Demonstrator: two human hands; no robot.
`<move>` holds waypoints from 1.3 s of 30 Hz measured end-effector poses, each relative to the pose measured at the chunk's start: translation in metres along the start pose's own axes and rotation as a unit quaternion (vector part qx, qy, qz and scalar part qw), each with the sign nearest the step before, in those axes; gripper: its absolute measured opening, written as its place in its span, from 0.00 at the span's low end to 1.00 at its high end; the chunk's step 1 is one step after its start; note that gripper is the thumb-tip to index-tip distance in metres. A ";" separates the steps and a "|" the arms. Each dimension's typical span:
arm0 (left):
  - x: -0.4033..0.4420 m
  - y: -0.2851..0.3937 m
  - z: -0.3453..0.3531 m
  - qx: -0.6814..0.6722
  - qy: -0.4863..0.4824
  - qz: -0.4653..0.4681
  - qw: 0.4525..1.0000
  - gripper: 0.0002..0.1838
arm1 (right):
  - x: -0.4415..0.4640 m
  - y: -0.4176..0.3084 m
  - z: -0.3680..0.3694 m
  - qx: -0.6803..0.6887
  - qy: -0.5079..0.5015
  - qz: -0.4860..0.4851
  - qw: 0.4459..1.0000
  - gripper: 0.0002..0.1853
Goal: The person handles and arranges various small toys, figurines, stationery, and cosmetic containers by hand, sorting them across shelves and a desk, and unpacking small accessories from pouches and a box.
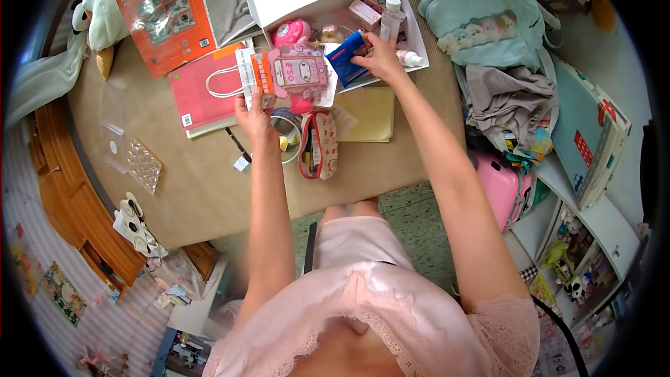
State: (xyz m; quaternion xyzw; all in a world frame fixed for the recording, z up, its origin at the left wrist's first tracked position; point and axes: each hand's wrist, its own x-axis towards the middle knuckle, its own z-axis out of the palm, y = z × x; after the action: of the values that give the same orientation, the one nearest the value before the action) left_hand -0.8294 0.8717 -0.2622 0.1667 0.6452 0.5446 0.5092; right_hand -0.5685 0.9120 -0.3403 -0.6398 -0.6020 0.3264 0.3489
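My left hand (pixel 256 117) grips a flat white-and-orange packet (pixel 262 72) by its lower edge. My right hand (pixel 382 61) pinches a dark blue packet (pixel 344 60) over the front side of an open white box (pixel 417 24). Inside that box are a clear bottle with a white cap (pixel 391 19), a small white bottle (pixel 410 58) and a small pink box (pixel 365 14). Between my hands sits a pink toy with a clock-like screen (pixel 307 71), with a pink toy telephone (pixel 292 31) behind it.
A pencil pouch (pixel 319 145), a tape roll (pixel 285 132), yellow paper (pixel 368 115) and a pink folder (pixel 199 94) lie on the table. An orange booklet (pixel 164 17) is at the back left. A mint backpack (pixel 481 10) and grey cloth (pixel 509 94) stand on the right.
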 end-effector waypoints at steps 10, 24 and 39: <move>0.000 0.001 -0.002 -0.010 0.000 -0.004 1.000 0.10 | -0.037 -0.016 -0.074 0.242 -0.101 0.000 0.965 0.09; -0.002 0.008 -0.002 -0.024 0.013 0.023 0.999 0.10 | -0.029 -0.007 -0.098 0.133 0.206 0.164 0.956 0.06; -0.005 0.028 -0.003 -0.046 0.028 0.062 0.997 0.09 | -0.030 -0.017 -0.045 -0.089 0.190 0.150 0.966 0.13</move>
State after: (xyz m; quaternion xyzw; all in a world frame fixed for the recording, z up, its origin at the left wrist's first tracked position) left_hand -0.8389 0.8763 -0.2352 0.1679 0.6220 0.6087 0.4631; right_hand -0.5421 0.8802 -0.3018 -0.8015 -0.4484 0.1926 0.3457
